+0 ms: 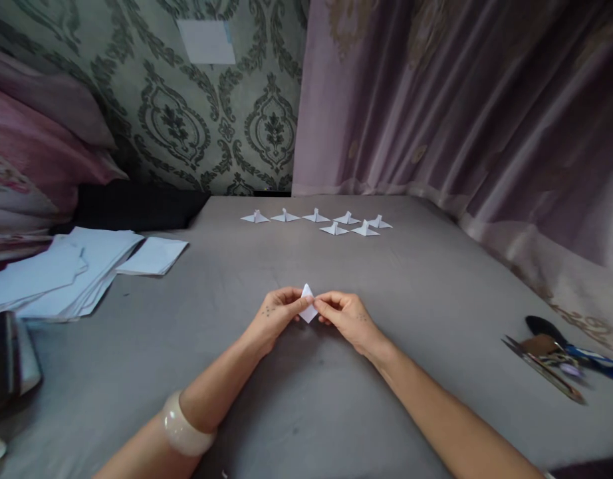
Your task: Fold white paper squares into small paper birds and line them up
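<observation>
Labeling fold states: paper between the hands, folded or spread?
Folded: the white paper is a small diamond with pointed ends, held between the left hand and right hand. Layer count: cannot tell.

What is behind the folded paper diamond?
Farther back, seven winged origami figures rest on the grey cloth. Anything directly behind the paper diamond is hidden by it, the left hand and the right hand.

Left hand (275,313) — some fingertips hidden behind the folded paper (309,314).
</observation>
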Motion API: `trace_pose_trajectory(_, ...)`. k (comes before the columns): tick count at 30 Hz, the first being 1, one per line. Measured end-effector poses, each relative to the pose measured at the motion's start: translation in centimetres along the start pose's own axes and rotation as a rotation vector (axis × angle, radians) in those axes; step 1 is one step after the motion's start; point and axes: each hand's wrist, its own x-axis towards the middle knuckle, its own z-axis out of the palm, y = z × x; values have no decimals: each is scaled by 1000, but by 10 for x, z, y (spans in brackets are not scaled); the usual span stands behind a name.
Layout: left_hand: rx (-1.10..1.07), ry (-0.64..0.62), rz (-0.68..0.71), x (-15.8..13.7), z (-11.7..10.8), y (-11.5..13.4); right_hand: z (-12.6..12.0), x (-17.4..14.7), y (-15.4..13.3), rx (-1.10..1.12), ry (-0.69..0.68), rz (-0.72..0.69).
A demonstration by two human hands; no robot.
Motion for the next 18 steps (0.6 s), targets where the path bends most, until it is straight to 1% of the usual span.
trace_pose_trajectory(5, -69, 84, -30, -2, -2, 0, 4, -1, -7, -65, -97, -8)
trace_pose_trajectory(6, -90, 75, -37, -3, -3, 0, 4, -2, -9, -72, -118, 1)
trace_pose_trajectory(8, -122, 11, -59, -3, -6, 1, 3, -3, -11, -68, -144, 42)
trace_pose_trajectory(11, -136, -83, -79, -1, -12, 0, 0, -4, -12, -17, -175, 159)
trace_pose_trajectory(14, -132, -87, -88, 4, -17, -3, -2, -2, -9, 50, -241, 233)
trace_pose_trajectory(16, -132, -92, -105, 7, -19, -3, -2, 1, -8, 64, -258, 243)
trace_pose_trajectory(18, -136, -107, -120, 9, -22, 1, -3, 4, -8, 48, -245, 230)
